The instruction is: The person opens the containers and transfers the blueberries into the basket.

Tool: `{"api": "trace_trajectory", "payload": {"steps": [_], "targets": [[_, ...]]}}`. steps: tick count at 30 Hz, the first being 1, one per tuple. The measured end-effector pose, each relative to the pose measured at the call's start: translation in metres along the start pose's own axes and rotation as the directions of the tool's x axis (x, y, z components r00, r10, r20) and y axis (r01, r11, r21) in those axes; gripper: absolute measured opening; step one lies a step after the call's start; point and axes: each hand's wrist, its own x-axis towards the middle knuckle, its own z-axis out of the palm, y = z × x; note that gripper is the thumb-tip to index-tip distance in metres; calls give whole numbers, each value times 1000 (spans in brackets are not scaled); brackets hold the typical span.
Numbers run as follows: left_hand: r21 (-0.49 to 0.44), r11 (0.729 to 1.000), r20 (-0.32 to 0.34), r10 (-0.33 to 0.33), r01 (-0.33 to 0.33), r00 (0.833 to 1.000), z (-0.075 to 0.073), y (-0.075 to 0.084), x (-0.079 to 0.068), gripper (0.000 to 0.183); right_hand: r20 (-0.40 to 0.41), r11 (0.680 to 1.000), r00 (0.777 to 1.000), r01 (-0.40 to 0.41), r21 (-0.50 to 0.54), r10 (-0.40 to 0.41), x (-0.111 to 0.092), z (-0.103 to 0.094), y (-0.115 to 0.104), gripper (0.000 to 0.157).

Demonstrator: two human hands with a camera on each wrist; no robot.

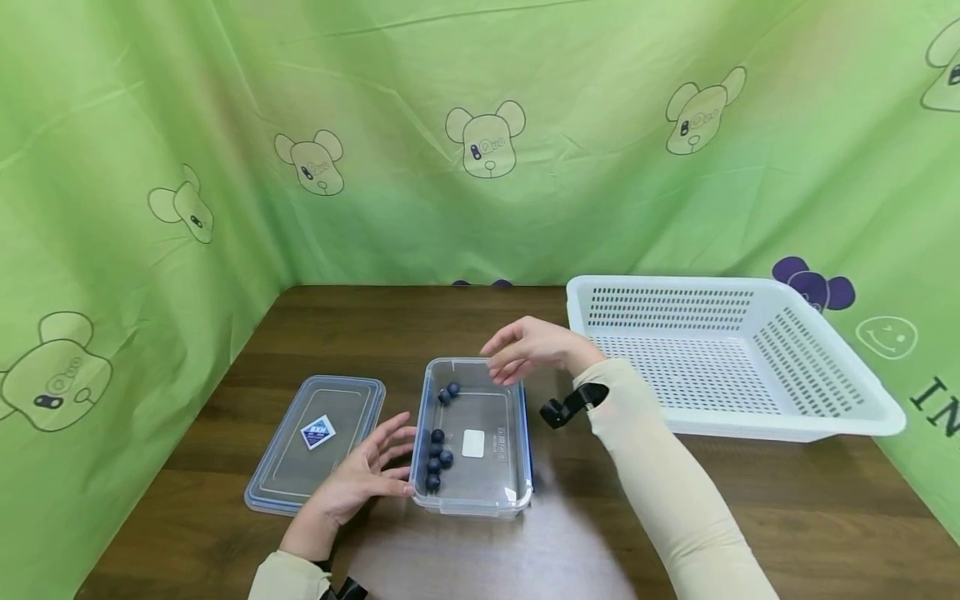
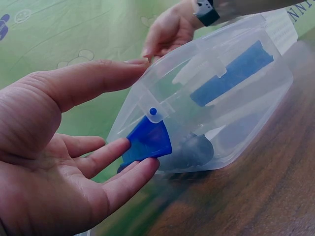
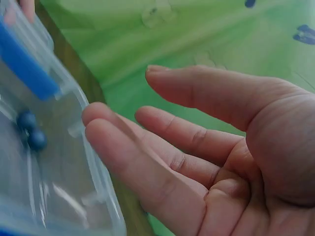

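Observation:
A clear plastic food container (image 1: 491, 417) stands uncovered on the table, with several blueberries (image 1: 435, 462) along its left side. My left hand (image 1: 367, 471) rests against its left wall, fingers spread and nearly straight. In the left wrist view, those fingertips touch a blue side clip (image 2: 150, 140) on the container (image 2: 236, 113). My right hand (image 1: 536, 348) hovers at the back right corner with relaxed fingers. The right wrist view shows nothing in the right hand (image 3: 197, 162), beside the rim; two blueberries (image 3: 32, 130) lie inside the container.
To the left lies the container's lid (image 1: 337, 408), flat, with a blue-and-white diamond label. A white perforated basket (image 1: 787, 425) stands at the back right, close to the right forearm. A green printed curtain (image 1: 420, 217) hangs behind the wooden table (image 1: 360, 333).

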Motion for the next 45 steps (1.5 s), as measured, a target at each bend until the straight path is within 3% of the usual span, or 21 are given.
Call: {"api": "trace_trajectory", "payload": {"steps": [6, 13, 22, 28, 37, 45], "targets": [[6, 1000, -10, -3, 3, 1000, -1, 0, -1, 106, 25, 997, 999, -43, -61, 44, 21, 23, -2, 40], [14, 1000, -8, -11, 11, 1000, -1, 1, -1, 105, 63, 990, 990, -126, -66, 130, 44, 43, 13, 36], [11, 1000, -5, -6, 6, 1000, 0, 2, 0, 105, -15, 979, 979, -202, -30, 202, 62, 58, 30, 37], [6, 1000, -8, -3, 3, 1000, 0, 1, -1, 105, -58, 977, 979, -201, -72, 197, 69, 71, 33, 30], [-11, 1000, -2, -18, 18, 1000, 1, -1, 1, 107, -132, 958, 970, -228, -173, 206, 75, 87, 31, 6], [-14, 1000, 1, -17, 17, 1000, 1, 0, 0, 108, -129, 957, 970, -226, -180, 205, 76, 88, 31, 4]]}}
